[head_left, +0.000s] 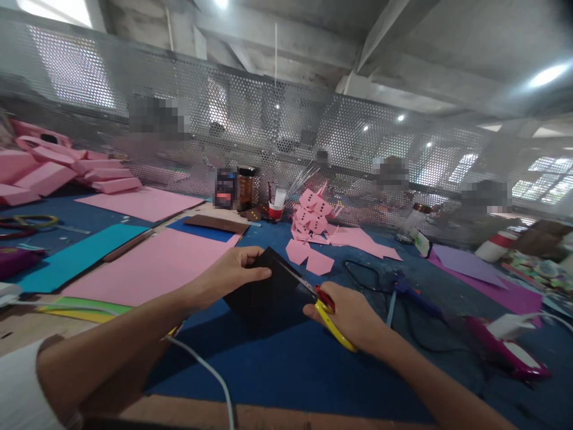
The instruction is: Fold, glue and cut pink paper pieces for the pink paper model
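My left hand (244,270) pinches the upper left edge of a black sheet of paper (268,298), thumb on top. The sheet is tilted over the blue table covering (277,376). In my right hand (351,313) is a pair of scissors (331,325) with yellow and red handles. Their blades lie along the sheet's upper right edge; how far apart the blades are, I cannot tell. Just beyond the sheet are cut pink paper pieces (310,257) and a folded pink paper model (311,215) with dark dots.
At left lie pink sheets (147,272), a teal sheet (85,257) and folded pink pieces (49,167). A blue glue gun (414,292) with its cable, a magenta power strip (505,349) and purple sheets (474,269) are at right. A perforated metal screen (277,137) stands behind.
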